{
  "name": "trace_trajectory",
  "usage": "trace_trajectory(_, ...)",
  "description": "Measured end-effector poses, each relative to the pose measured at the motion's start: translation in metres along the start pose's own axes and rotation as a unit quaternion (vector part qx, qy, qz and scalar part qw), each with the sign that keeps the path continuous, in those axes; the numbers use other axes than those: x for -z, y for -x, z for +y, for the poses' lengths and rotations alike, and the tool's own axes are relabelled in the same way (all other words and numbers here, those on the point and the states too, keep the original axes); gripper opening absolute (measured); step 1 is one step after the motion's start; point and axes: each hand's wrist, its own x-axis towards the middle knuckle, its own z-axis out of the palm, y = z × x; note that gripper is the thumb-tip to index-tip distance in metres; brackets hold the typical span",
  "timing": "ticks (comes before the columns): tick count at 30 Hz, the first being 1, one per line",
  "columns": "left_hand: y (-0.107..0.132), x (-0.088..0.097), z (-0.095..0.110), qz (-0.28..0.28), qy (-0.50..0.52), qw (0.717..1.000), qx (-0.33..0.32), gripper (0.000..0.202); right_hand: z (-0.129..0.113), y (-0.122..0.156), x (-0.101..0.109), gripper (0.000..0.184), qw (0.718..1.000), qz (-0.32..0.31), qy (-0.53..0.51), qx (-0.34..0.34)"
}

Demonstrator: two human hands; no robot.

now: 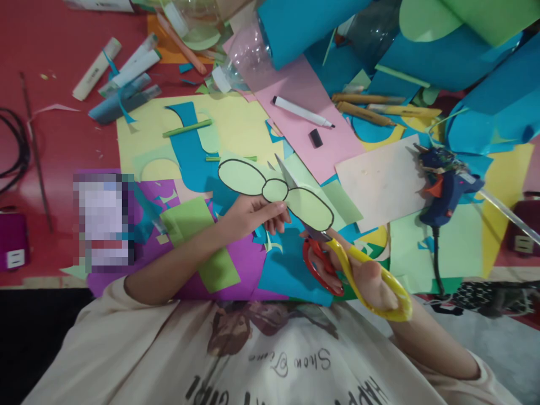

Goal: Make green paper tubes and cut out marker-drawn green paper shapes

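Observation:
My left hand [264, 215] pinches a pale green paper cutout [241, 175] by its lower middle, thumb on top. The cutout has two long ovals joined by a small circle, all outlined in black marker. In my right hand [371, 281] is a pair of scissors [349, 269] with one yellow and one red handle loop. Their blades run up behind the cutout's right oval, and a tip shows above the small circle. Whether the blades touch the paper I cannot tell. An uncapped marker [301, 111] and its black cap [315, 138] lie on pink paper beyond.
A blue glue gun [441, 188] rests at the right, its cord running toward the front edge. Plastic bottles [248, 48] and blue paper rolls [307, 25] stand at the back. Several markers [97, 68], a blurred-out object [105, 219] and paper scraps lie at left.

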Motion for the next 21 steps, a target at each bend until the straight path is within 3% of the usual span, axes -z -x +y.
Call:
trace_trajectory(9,0.0011,-0.0001,0.0021,0.002,-0.005,1.0,-0.009,0.034,0.0075,0.0022,0.007,0.084,0.999,-0.027,-0.035,0.028)
trace_trajectory(15,-0.0016,0.0016,0.0007,0.018,-0.012,0.999,-0.028,0.033,0.0003,0.0027,0.0061,0.081,0.999,0.005,-0.004,0.039)
trace_trajectory(21,-0.0039,0.0015,-0.0028,0.07,-0.005,0.995,-0.064,0.04,0.0046,0.004,0.004,0.07,0.998,0.028,0.001,0.051)
